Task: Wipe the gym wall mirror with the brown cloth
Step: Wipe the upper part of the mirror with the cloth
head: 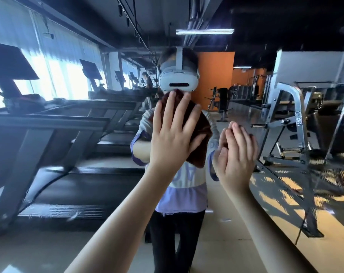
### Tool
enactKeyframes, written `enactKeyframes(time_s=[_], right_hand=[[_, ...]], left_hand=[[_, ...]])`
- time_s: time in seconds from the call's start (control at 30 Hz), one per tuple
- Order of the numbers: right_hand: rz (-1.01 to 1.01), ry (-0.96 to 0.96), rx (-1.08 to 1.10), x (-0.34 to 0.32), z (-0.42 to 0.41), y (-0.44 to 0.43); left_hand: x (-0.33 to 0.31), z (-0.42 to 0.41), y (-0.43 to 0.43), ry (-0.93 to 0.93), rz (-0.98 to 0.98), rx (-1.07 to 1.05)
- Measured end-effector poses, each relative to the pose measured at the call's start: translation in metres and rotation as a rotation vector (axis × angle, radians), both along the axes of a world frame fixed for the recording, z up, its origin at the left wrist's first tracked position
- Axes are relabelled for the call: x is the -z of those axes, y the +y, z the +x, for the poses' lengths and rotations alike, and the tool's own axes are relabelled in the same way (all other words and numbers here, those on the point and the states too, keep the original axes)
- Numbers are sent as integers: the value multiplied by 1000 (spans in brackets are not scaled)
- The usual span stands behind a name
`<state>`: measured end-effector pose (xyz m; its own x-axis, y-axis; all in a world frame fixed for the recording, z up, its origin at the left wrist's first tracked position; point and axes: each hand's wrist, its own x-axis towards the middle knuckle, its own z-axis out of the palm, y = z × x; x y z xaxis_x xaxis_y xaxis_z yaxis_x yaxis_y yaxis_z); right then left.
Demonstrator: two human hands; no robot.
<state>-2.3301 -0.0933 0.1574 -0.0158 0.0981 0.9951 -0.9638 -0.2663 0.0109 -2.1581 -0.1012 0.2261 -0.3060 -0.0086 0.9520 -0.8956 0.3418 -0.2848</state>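
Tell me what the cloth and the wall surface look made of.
Cloth: dark brown, matte, with a fuzzy pile, and it folds softly under the left hand. It is likely terry or microfibre; I cannot tell which. Mirror: glossy glass by the look, since it reflects the treadmills.

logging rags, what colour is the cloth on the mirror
Dark reddish brown cloth, clearest in the head view.
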Motion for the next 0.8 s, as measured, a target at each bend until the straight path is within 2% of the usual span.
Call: enactKeyframes(time_s=[0.1,0.3,0.33,0.43,0.5,0.63,0.73,0.8], right_hand=[[-7,-4,-6,1,0,-1],[5,-14,0,3,0,-2],[7,-14,4,3,0,-2],[8,-11,18,2,0,-2],[11,-12,17,2,-1,-2],[7,-3,1,2,-2,-3],[-4,-3,13,2,-2,-3],[-9,1,19,1,-1,-3]], left_hand=[[26,20,-1,-60,18,-35],[26,29,-6,274,23,-47],[39,26,-5,257,30,-35],[90,21,-1,-3,47,5],[102,24,-3,-92,53,18],[87,25,-4,55,36,12],[105,16,-1,214,94,-4],[126,11,0,179,111,-15]])
